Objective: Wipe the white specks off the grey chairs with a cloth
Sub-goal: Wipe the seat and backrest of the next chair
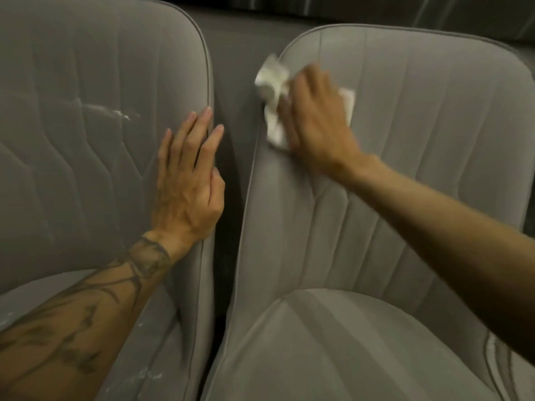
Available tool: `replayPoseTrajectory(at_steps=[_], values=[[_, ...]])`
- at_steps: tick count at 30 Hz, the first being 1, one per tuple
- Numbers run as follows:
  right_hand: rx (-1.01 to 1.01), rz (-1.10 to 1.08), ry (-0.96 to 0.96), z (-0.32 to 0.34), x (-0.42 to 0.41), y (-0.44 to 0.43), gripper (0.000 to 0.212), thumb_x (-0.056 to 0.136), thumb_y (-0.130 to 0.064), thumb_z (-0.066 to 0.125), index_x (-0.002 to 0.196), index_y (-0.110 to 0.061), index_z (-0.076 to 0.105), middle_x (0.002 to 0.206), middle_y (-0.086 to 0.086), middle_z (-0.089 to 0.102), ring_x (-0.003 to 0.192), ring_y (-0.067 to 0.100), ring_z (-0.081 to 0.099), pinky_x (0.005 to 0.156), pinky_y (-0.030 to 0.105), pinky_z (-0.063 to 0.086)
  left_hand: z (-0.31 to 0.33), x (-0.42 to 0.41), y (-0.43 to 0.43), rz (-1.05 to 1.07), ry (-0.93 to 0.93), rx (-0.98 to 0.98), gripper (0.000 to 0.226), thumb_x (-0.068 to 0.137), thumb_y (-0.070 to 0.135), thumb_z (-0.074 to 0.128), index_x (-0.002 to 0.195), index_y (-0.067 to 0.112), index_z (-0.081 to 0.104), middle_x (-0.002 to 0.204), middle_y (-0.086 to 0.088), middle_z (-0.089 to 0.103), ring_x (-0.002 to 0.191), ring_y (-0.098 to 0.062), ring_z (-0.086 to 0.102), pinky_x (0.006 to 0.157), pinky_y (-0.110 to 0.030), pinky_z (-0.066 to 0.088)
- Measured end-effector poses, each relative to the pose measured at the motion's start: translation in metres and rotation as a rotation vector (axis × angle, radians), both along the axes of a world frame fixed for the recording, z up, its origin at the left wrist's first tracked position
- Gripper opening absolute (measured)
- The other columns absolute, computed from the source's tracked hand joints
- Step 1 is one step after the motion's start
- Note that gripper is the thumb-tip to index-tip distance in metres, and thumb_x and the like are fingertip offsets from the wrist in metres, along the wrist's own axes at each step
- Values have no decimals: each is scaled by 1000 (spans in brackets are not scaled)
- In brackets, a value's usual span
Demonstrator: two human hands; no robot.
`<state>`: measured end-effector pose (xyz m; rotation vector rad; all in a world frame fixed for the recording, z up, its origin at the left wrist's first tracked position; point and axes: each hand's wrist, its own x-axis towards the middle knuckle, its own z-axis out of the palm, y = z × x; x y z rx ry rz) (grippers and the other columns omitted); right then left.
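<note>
Two grey upholstered chairs stand side by side. On the backrest of the left chair lies a streak of white specks, and more white specks dot its seat. My left hand rests flat on the right edge of that backrest, fingers straight. My right hand presses a crumpled white cloth against the upper left edge of the right chair backrest. The hand is motion-blurred and covers the cloth's middle.
A narrow dark gap runs between the two chairs. Behind them is a dark grey surface. The right chair's seat cushion fills the lower right.
</note>
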<state>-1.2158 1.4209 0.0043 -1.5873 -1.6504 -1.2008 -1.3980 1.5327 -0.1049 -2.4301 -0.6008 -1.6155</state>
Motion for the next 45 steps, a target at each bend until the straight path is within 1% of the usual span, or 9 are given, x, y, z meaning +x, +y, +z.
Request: replayPoseTrajectory(at_steps=[4, 9, 13, 16, 21, 23, 30, 40, 45], values=[[167, -100, 250, 3, -10, 18, 25, 100, -25, 45, 99, -2, 55, 107, 19, 53, 96, 31, 50, 85, 43, 41, -2, 1, 4, 30, -4, 30, 69, 93, 18, 43, 161, 15, 33, 173, -5, 23, 162, -19, 12, 132, -49, 6], [-123, 64, -6, -34, -30, -4, 27, 102, -27, 46, 98, -3, 57, 103, 16, 53, 88, 27, 48, 81, 40, 41, -3, 2, 6, 40, -1, 36, 72, 93, 19, 46, 162, 15, 29, 173, -6, 22, 162, -21, 13, 131, -51, 9], [99, -105, 26, 26, -7, 31, 32, 102, -29, 40, 102, -2, 58, 108, 18, 55, 94, 30, 52, 81, 31, 33, -2, 2, 7, 43, -4, 49, 70, 93, 18, 47, 161, 16, 32, 173, -6, 23, 162, -22, 14, 131, -51, 8], [170, -120, 131, 10, -18, 36, 28, 101, -27, 42, 102, -4, 58, 108, 17, 55, 95, 28, 51, 83, 31, 37, -2, 2, 6, 43, -11, 50, 70, 91, 17, 48, 160, 16, 33, 172, -6, 24, 161, -23, 16, 131, -51, 9], [-184, 77, 116, -96, -61, -20, 23, 100, -21, 51, 98, 0, 59, 101, 19, 54, 88, 34, 50, 80, 49, 41, -2, 1, 8, 31, -20, 52, 70, 91, 16, 48, 159, 14, 35, 171, -7, 28, 160, -24, 20, 129, -53, 14], [-233, 76, 79, -97, -58, -27, 23, 100, -21, 52, 97, 1, 60, 100, 20, 55, 86, 35, 51, 79, 50, 41, -2, 1, 7, 29, -20, 38, 69, 92, 16, 46, 160, 14, 34, 171, -7, 27, 161, -24, 19, 130, -54, 13], [107, -60, 219, -38, -43, 17, 23, 100, -26, 46, 98, -6, 56, 105, 16, 53, 91, 27, 50, 80, 40, 44, -1, 1, 4, 26, -14, 20, 71, 93, 12, 47, 161, 13, 31, 172, -6, 26, 161, -23, 17, 130, -55, 12], [-542, 59, 49, -243, -115, -72, 19, 102, -29, 46, 99, -15, 57, 103, 8, 55, 85, 26, 48, 81, 39, 39, 0, -7, -4, 57, 53, -2, 64, 101, 14, 44, 163, 12, 27, 173, -9, 23, 161, -26, 16, 131, -53, 10], [-310, -22, 78, -188, -94, -44, 27, 102, -32, 44, 103, -9, 58, 102, 12, 54, 86, 27, 48, 78, 40, 39, -32, -35, -23, 100, 167, 5, 62, 104, 15, 44, 163, 8, 27, 173, -10, 21, 161, -27, 16, 131, -51, 12]])
